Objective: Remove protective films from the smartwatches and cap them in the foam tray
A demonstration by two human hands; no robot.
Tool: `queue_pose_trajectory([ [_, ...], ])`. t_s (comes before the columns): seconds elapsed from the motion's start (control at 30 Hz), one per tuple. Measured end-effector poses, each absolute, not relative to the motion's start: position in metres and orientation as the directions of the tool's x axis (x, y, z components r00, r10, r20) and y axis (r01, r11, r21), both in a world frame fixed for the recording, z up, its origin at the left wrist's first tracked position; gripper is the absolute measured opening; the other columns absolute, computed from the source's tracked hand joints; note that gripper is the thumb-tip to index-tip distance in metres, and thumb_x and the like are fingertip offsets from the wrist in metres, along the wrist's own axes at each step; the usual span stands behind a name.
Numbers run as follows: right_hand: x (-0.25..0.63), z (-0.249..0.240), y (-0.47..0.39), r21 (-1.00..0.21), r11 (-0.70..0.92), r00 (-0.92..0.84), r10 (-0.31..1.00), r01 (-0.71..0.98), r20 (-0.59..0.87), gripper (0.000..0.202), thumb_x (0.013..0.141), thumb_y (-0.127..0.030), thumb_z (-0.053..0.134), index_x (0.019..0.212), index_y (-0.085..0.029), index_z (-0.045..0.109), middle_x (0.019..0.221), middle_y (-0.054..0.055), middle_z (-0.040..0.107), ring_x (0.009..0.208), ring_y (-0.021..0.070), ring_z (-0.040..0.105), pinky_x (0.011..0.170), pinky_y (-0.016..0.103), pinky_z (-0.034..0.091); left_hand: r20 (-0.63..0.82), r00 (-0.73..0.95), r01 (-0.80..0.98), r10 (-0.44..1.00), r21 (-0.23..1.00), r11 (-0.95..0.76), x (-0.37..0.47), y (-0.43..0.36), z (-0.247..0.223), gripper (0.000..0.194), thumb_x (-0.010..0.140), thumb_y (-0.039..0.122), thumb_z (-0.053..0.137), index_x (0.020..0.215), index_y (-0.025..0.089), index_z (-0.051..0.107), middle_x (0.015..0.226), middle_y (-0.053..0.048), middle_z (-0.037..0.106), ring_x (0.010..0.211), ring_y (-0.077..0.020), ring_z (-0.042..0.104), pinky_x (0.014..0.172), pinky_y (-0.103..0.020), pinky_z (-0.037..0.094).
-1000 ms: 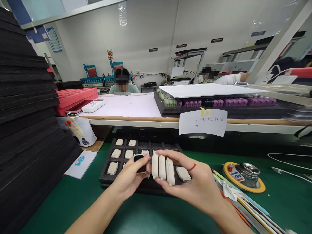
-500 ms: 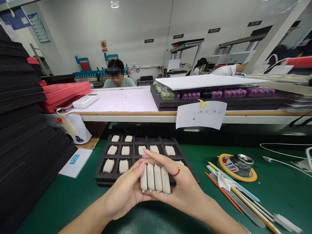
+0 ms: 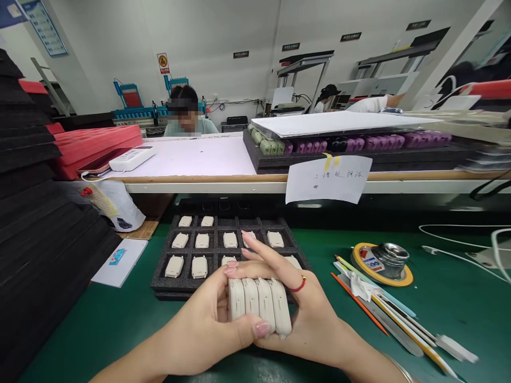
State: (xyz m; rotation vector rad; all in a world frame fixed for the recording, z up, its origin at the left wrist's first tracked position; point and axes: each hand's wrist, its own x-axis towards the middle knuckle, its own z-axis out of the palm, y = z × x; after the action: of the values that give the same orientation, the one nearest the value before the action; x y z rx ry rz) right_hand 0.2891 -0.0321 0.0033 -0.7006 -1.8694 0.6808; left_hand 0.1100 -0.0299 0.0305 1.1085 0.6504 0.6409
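Several pale beige cases (image 3: pixel 259 303) stand side by side as a row between my two hands, in front of the tray. My left hand (image 3: pixel 207 324) grips the row from the left, its thumb across the lower front of the cases. My right hand (image 3: pixel 311 308), with a red ring on one finger, wraps the right side and top of the row. Behind them lies a black foam tray (image 3: pixel 159 276) with compartments, several holding one beige case (image 3: pixel 199 267) each. My hands hide part of the tray's near right side.
Black foam sheets (image 3: pixel 35 213) are stacked at the left. A metal-lidded jar (image 3: pixel 393 260) on a yellow-rimmed base and several long tools (image 3: pixel 383 303) lie at the right. A shelf edge (image 3: pixel 207 187) crosses behind the tray. A person (image 3: pixel 186 114) sits beyond it.
The cases have tilted and now show more of their faces. My left thumb has moved from their top to their lower front. The view has shifted slightly.
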Motion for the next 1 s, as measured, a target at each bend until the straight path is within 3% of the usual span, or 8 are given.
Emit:
queue_pose_trajectory([
  [0.1,0.289,0.004,-0.035,-0.747,0.65,-0.342,0.739,0.138,0.58,0.103,0.071,-0.027,0.086,0.155,-0.023,0.026,0.128,0.008,0.069,0.123,0.0266,0.062,0.109,0.038,0.049,-0.15,0.668,-0.156,0.729,0.93,0.334,0.11,-0.033,0.033,0.048,0.076,0.016,0.079,0.119,0.026,0.06,0.112,-0.004,0.067,0.107,-0.0205,0.063,0.091,-0.032,0.05],
  [0.2,0.289,0.004,-0.037,-0.755,0.633,-0.319,0.76,0.168,0.566,0.104,0.07,-0.02,0.085,0.155,-0.024,0.025,0.133,0.009,0.066,0.129,0.029,0.056,0.109,0.039,0.05,-0.14,0.681,-0.178,0.718,0.92,0.348,0.112,-0.033,0.033,0.05,0.072,0.014,0.082,0.116,0.027,0.061,0.106,-0.002,0.068,0.102,-0.0188,0.064,0.085,-0.029,0.051],
  [0.33,0.29,0.004,-0.038,-0.761,0.617,-0.298,0.778,0.201,0.553,0.104,0.071,-0.029,0.085,0.155,-0.025,0.025,0.146,0.012,0.054,0.128,0.032,0.057,0.106,0.042,0.052,-0.132,0.674,-0.189,0.726,0.92,0.343,0.114,-0.033,0.033,0.046,0.073,0.015,0.082,0.113,0.025,0.06,0.106,-0.002,0.067,0.101,-0.0181,0.063,0.085,-0.028,0.051],
  [0.43,0.29,0.005,-0.038,-0.749,0.628,-0.299,0.771,0.213,0.562,0.102,0.072,-0.031,0.084,0.155,-0.024,0.026,0.146,0.011,0.053,0.128,0.0316,0.058,0.106,0.041,0.053,-0.104,0.662,-0.185,0.743,0.937,0.296,0.114,-0.036,0.034,0.044,0.079,0.023,0.078,0.118,0.025,0.058,0.112,-0.004,0.065,0.107,-0.0203,0.061,0.09,-0.03,0.049],
  [0.53,0.286,0.009,-0.039,-0.699,0.676,-0.3,0.733,0.231,0.61,0.099,0.072,-0.017,0.08,0.154,-0.026,0.025,0.127,0.005,0.069,0.122,0.0265,0.063,0.105,0.037,0.053,-0.062,0.623,-0.139,0.78,0.972,0.189,0.116,-0.04,0.033,0.04,0.087,0.036,0.069,0.123,0.023,0.056,0.118,-0.007,0.062,0.112,-0.0232,0.058,0.094,-0.034,0.047],
  [0.7,0.279,0.013,-0.043,-0.603,0.737,-0.292,0.675,0.304,0.678,0.093,0.074,-0.007,0.071,0.153,-0.026,0.027,0.123,0.003,0.07,0.114,0.0229,0.067,0.103,0.034,0.054,0.041,0.502,-0.104,0.864,0.994,0.014,0.123,-0.043,0.024,0.049,0.09,0.055,0.058,0.124,0.019,0.057,0.121,-0.011,0.061,0.115,-0.0271,0.055,0.099,-0.038,0.043],
  [0.87,0.281,0.01,-0.044,-0.644,0.722,-0.289,0.692,0.253,0.662,0.103,0.07,-0.015,0.081,0.155,-0.023,0.022,0.117,0.005,0.072,0.115,0.0262,0.067,0.111,0.041,0.048,-0.156,0.523,-0.176,0.838,0.942,0.285,0.117,-0.044,0.019,0.072,0.083,0.075,0.045,0.129,0.021,0.057,0.119,-0.011,0.062,0.112,-0.0283,0.057,0.089,-0.037,0.048],
  [1.0,0.282,0.008,-0.044,-0.651,0.729,-0.315,0.681,0.21,0.661,0.106,0.071,-0.021,0.083,0.156,-0.023,0.019,0.117,0.005,0.073,0.117,0.0257,0.066,0.115,0.042,0.044,-0.223,0.567,-0.243,0.793,0.875,0.419,0.11,-0.044,0.024,0.071,0.084,0.074,0.048,0.131,0.023,0.057,0.115,-0.01,0.064,0.102,-0.0256,0.061,0.075,-0.031,0.049],
])
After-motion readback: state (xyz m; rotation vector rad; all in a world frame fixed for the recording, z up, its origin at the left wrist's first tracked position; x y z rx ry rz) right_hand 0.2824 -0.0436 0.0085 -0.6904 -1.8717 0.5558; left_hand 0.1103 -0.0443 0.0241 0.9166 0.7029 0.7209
